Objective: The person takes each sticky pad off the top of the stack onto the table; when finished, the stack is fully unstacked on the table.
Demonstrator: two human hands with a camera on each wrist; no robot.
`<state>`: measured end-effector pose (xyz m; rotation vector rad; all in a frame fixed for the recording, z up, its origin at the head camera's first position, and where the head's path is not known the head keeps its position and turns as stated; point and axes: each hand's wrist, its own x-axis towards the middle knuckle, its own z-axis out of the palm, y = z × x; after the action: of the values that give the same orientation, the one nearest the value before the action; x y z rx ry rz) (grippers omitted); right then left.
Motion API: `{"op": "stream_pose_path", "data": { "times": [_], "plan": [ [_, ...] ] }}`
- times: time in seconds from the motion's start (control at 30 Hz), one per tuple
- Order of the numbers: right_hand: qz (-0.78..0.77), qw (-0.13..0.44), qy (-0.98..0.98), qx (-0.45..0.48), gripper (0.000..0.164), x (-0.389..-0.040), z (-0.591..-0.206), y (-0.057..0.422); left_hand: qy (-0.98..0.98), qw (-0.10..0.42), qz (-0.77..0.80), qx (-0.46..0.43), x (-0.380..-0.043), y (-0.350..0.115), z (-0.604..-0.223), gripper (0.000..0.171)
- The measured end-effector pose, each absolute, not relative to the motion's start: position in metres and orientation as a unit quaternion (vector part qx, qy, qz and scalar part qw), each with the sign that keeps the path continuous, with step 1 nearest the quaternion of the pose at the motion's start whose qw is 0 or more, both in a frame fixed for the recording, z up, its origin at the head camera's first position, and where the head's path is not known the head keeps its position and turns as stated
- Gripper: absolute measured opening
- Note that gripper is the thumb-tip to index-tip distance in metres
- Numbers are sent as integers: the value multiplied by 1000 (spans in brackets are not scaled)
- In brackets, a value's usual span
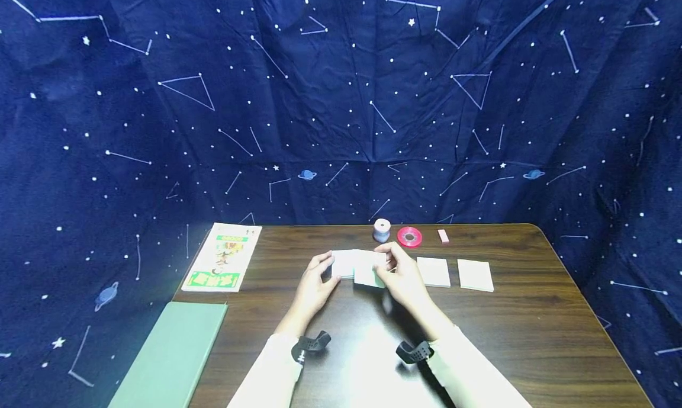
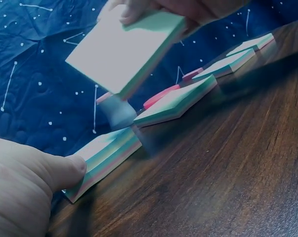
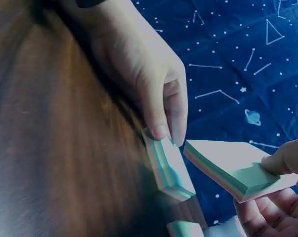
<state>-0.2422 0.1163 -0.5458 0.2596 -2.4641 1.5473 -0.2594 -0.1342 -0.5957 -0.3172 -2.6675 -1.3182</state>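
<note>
While the left hand (image 1: pixel 313 285) is pinching a white-topped square paper pad (image 1: pixel 342 264) on the brown wooden table (image 1: pixel 533 337), the right hand (image 1: pixel 403 278) is gripping a raised, tilted pastel-edged paper pad (image 1: pixel 366 270) just rightward, fingers (image 3: pixel 255 217) curling beneath; bracing one and levelling the other should be helping edges align.

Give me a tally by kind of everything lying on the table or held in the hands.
Paper pads: 5
Pale spool: 1
Red reel: 1
Small pink-and-white block: 1
White-covered booklet: 1
Large flat green thing, perhaps a book: 1
Total: 10
</note>
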Motion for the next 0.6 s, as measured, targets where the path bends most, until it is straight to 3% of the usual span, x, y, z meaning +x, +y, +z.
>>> {"op": "stream_pose_path", "data": {
  "times": [0.4,0.6],
  "plan": [
    [620,3,-779,93,35,-211,-573,155,-883,85,-446,-115,-260,-134,-597,54],
    [623,-17,-777,92,34,-199,-584,168,-881,95,-445,-128,-262,-135,-601,54]
  ]
}}
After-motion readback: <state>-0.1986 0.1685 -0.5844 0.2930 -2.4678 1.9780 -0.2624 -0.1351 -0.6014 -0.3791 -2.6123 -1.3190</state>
